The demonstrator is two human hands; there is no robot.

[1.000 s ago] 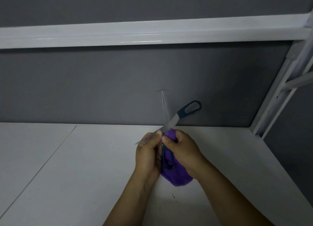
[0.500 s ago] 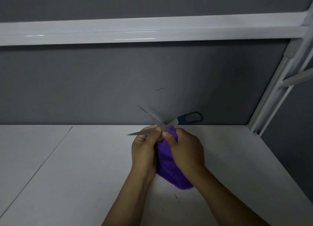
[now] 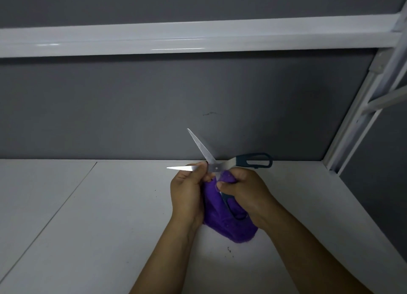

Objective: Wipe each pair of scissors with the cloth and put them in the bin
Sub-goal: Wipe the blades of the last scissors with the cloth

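A flat, matte grey wall (image 3: 154, 108) fills most of what I see. Below it lies the white counter (image 3: 88, 227), smooth and a little scuffed, with a thin straight seam running diagonally across its left part. A glossy white beam (image 3: 198, 40) crosses the wall high up, and a white metal upright (image 3: 361, 108) slants down into the right-hand corner.

My two bare forearms reach in from the bottom edge, and my hands meet close together over the middle of the counter, near the wall.

My right hand (image 3: 246, 192) is curled round a bunched purple cloth (image 3: 224, 225), soft and fuzzy, which hangs down between both hands to the counter.

The scissors (image 3: 217, 167) sit just above the cloth with their shiny tapered steel blades spread wide. One blade points up and left against the wall, the other straight left. My left hand (image 3: 187, 192) pinches that lower blade near the pivot. One dark blue-grey loop handle sticks out to the right above my right hand; the other lies down in the cloth under my right thumb.

A few dark specks (image 3: 229, 249) lie on the counter just below the cloth.
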